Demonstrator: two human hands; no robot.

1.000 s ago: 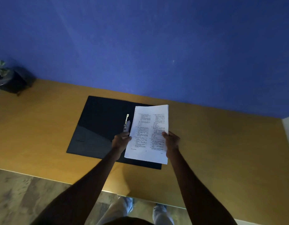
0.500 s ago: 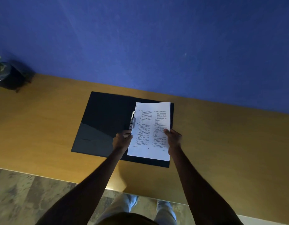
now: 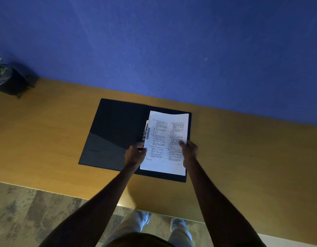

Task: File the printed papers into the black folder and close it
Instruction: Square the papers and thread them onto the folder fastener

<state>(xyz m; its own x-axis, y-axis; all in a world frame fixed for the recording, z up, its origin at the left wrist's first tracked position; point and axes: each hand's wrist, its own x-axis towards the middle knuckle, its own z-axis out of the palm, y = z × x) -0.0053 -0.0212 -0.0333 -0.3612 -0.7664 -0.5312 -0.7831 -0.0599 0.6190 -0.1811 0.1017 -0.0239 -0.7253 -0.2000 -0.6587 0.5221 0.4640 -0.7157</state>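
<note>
The black folder (image 3: 116,132) lies open and flat on the wooden desk (image 3: 47,139). A metal clip (image 3: 145,131) runs along its spine. The stack of printed papers (image 3: 165,143) sits over the folder's right half, its left edge beside the clip and its far edge slightly curled. My left hand (image 3: 135,155) grips the papers' left edge near the lower end of the clip. My right hand (image 3: 188,150) holds the right edge, thumb on top of the page.
A small potted plant (image 3: 4,77) in a dark pot stands at the desk's far left corner. A blue wall (image 3: 172,50) rises behind the desk. The desk's front edge and the floor (image 3: 29,211) lie below, with my legs and shoes visible.
The papers have come down from a raised, tilted position onto the folder's right half, moving away from me and lining up beside the clip. Both hands kept their hold.
</note>
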